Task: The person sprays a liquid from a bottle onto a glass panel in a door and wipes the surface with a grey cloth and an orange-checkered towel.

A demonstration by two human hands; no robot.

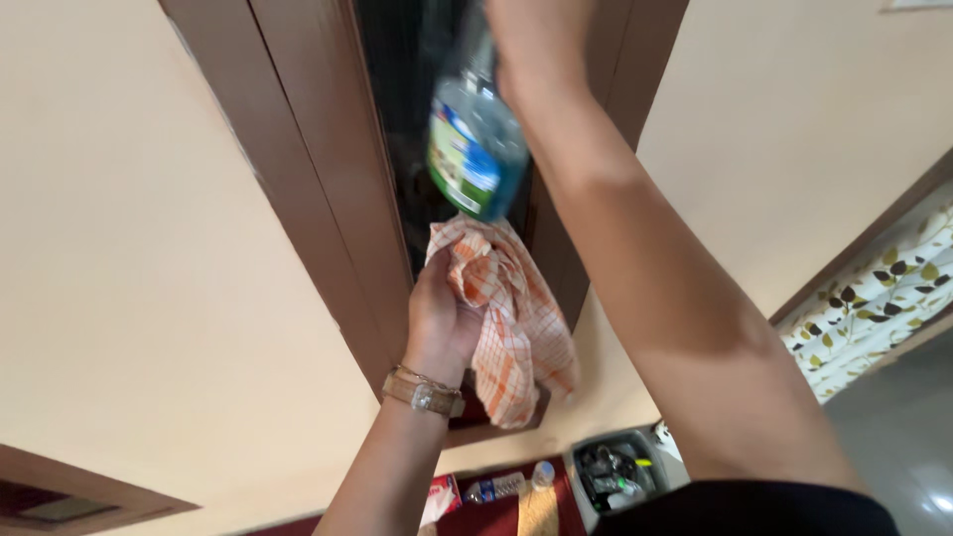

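Note:
My right hand (pixel 536 45) is raised at the top of the view and grips the neck of a clear spray bottle (pixel 475 139) with blue liquid and a green and blue label. Just below it, my left hand (pixel 437 318), with a tan watch on the wrist, clutches an orange and white checked cloth (pixel 511 318). The cloth hangs against a tall narrow dark glass pane (pixel 397 109) set in a brown wooden frame (pixel 313 169). The bottle is blurred and sits in front of the pane.
Cream walls (pixel 139 258) lie on both sides of the frame. At the right is a leaf-patterned curtain (pixel 884 293). Low in view are a small bottle (pixel 496 486) on a red surface and a tray of small items (pixel 615 471).

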